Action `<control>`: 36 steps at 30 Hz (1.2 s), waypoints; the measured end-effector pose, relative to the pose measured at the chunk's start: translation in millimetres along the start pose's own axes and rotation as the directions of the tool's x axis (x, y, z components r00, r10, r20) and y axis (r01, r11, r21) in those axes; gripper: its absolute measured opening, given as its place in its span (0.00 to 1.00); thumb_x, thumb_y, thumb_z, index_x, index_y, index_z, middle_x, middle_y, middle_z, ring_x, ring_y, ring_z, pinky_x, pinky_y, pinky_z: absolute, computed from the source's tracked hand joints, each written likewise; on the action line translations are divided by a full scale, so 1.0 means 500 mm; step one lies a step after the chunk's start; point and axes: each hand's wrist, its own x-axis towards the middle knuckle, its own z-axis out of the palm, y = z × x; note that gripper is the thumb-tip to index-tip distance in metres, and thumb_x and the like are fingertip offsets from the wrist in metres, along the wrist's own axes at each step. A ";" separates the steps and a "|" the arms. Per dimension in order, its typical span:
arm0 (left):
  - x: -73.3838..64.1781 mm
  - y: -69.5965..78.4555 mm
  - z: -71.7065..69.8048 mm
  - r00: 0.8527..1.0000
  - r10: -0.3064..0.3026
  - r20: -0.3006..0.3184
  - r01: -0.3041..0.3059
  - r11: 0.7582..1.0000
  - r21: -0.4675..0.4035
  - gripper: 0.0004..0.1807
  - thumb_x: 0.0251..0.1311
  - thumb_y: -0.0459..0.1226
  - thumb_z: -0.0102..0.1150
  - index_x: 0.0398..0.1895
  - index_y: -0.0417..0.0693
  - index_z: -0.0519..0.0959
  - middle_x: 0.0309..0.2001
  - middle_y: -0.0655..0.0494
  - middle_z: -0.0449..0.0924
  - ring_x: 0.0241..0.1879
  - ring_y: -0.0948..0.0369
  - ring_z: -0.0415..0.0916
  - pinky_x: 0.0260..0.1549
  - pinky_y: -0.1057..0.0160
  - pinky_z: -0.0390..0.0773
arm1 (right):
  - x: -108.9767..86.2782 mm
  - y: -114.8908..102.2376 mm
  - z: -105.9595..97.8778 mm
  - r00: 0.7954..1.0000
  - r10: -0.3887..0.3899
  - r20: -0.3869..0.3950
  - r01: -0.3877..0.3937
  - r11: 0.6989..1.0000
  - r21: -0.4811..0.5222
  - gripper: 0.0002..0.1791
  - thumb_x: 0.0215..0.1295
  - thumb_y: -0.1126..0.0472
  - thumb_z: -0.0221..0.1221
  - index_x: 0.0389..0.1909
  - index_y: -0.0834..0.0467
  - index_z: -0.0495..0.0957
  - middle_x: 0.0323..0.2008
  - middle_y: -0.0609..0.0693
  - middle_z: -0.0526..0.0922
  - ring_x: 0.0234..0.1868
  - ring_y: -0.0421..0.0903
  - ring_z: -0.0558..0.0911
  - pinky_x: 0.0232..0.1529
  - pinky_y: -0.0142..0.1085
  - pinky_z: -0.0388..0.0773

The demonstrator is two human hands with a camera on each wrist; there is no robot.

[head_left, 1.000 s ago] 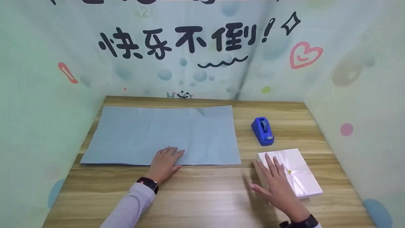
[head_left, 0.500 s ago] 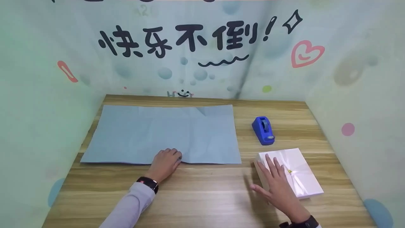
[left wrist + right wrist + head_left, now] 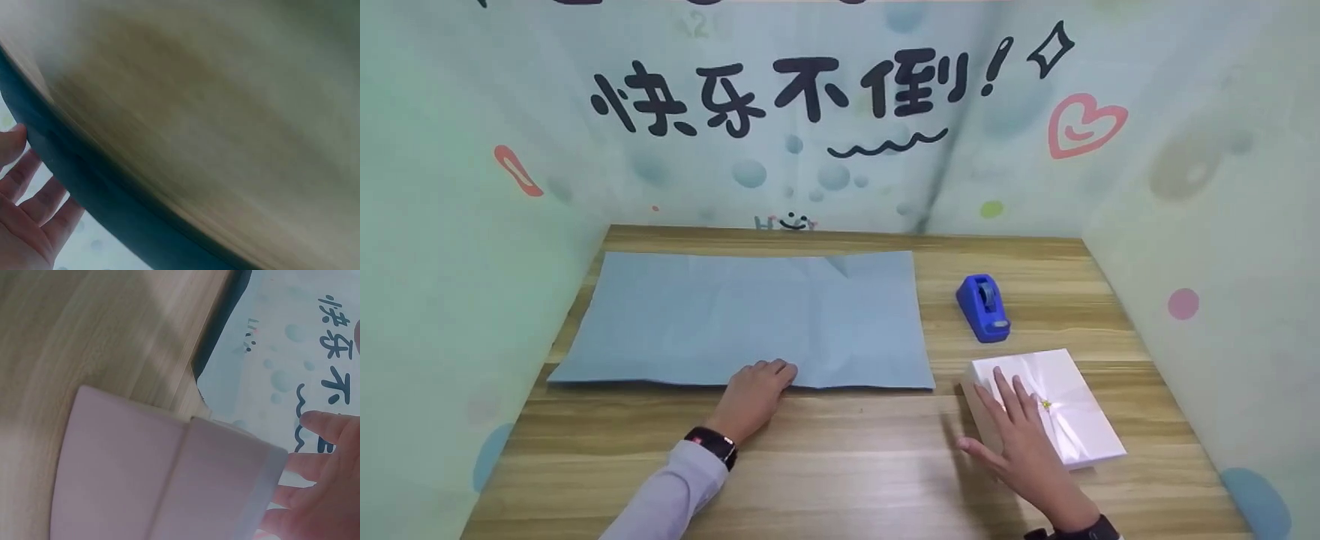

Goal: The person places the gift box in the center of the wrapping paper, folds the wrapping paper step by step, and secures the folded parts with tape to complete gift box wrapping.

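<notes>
A wide sheet of blue-grey paper (image 3: pixel 690 315) lies across the left and middle of the wooden table. My left hand (image 3: pixel 755 397) pinches its near edge, fingers curled over the top. In the left wrist view the thumb and fingertips (image 3: pixel 52 194) meet the paper's dark blue edge (image 3: pixel 107 185). To the right sits a white box (image 3: pixel 1084 420) with a shiny white ribbon crossing at a small gold piece. My right hand (image 3: pixel 1024 450) rests on the box's left part, fingers straight and thumb spread to the side. The right wrist view shows the box's pinkish side (image 3: pixel 129 467).
A blue tape dispenser (image 3: pixel 983 309) stands behind the box, right of the paper. Printed cloth walls (image 3: pixel 825 150) close in the table (image 3: pixel 847 465) at the back and both sides.
My left hand has gone from lying flat with spread fingers to curling its fingers at the paper's near edge, which now bows up slightly. My right hand has stayed on the box.
</notes>
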 end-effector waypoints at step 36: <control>-0.076 0.105 -0.038 0.967 0.086 0.239 -0.078 0.996 -0.045 0.09 0.58 0.28 0.53 0.41 0.44 0.75 0.47 0.51 0.75 0.46 0.54 0.75 0.39 0.56 0.80 | -0.032 0.035 -0.024 0.994 0.112 -0.012 -0.110 0.990 0.091 0.39 0.57 0.49 0.61 0.66 0.62 0.60 0.68 0.70 0.52 0.67 0.73 0.48 0.62 0.68 0.44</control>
